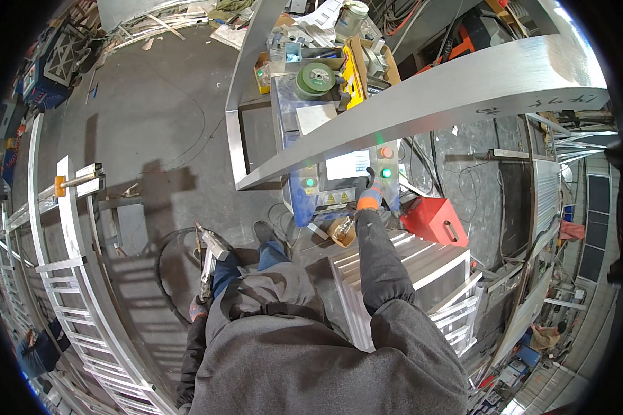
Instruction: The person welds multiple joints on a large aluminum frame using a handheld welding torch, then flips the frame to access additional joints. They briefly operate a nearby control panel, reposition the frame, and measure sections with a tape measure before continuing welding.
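My right arm stretches forward to a blue control cabinet. My gloved right hand holds nothing; one finger points out at the right edge of the lit screen, beside a green-lit button. I cannot tell whether the fingertip touches. A red knob sits just above that button. Low at my left side, my gloved left hand is closed around a handheld welding gun, tilted with its nozzle forward. A black hose loops on the floor beside it.
A large metal frame slants above the cabinet. Green grinding discs and boxes lie on top. To the right are a red bin and stacked metal profiles. Ladder-like metal frames stand left. Another person is far right.
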{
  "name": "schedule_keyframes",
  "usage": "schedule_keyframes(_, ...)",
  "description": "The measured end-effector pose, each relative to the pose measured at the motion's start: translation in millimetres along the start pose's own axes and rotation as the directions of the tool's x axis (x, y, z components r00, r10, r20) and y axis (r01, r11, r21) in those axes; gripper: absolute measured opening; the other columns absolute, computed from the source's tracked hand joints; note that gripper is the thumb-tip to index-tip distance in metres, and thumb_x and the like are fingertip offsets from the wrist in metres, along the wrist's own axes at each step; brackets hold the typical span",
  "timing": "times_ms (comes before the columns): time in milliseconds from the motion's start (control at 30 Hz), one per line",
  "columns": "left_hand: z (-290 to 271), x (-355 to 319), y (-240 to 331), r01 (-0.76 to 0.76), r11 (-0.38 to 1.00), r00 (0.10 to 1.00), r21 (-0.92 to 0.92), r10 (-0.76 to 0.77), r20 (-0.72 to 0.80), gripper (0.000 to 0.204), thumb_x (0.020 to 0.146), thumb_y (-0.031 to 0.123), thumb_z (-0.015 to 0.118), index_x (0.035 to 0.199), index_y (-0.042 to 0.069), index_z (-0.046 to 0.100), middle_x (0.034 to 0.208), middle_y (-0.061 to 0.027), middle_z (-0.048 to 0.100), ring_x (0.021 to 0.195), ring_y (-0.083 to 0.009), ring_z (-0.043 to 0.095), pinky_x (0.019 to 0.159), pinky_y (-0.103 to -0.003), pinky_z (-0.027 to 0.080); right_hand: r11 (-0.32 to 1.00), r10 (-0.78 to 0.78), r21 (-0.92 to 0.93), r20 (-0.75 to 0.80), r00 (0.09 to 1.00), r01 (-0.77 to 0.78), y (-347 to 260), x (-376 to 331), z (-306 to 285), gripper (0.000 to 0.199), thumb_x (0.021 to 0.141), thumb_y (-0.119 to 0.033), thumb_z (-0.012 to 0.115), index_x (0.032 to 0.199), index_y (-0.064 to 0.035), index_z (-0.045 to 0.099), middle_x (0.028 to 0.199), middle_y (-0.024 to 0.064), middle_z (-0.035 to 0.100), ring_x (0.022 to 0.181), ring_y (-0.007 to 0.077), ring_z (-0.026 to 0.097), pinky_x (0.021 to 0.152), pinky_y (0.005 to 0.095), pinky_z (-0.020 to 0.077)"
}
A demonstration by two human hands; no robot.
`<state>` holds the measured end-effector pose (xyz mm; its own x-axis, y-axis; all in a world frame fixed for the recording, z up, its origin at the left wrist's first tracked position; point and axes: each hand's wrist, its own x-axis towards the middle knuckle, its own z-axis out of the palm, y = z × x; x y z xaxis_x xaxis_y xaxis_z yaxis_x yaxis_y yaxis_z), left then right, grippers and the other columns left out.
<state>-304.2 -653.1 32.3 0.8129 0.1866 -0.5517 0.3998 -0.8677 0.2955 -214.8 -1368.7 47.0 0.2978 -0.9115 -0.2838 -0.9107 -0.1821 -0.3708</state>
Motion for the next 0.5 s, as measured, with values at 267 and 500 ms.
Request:
schedule_keyframes(267,-0.3,3.0,-4.5,0.016,1.000,0.999,0.017,-0.016,0.038,0.046,0.081,0.042,0.081,0.111,0.008,0.072,0.100,-0.0165,0.075,0.100,-0.0353,0.070,0.081,-0.043,0.053,0.914,0.145,0.390,-0.054,0.988,-0.113,58.1,41.7,49.4,0.033,0.099,-0.027,0.058,0.124,-0.0079,0.066,0.097,0.0223,0.073,0.090,0.0406,0.071,0.074,0.0484,0.0529)
schedule_keyframes(500,11.9,11.7,-23.1,-0.012,0.999,0.999,-0.037,0.013,0.035,0.041,0.085,0.038,0.078,0.112,0.009,0.072,0.103,-0.0169,0.074,0.101,-0.0356,0.070,0.082,-0.042,0.052,0.984,-0.175,-0.029,-0.069,0.982,0.174,32.5,16.5,23.2,0.036,0.098,-0.034,0.060,0.119,-0.0055,0.067,0.101,0.0207,0.073,0.093,0.0405,0.071,0.077,0.0477,0.0560)
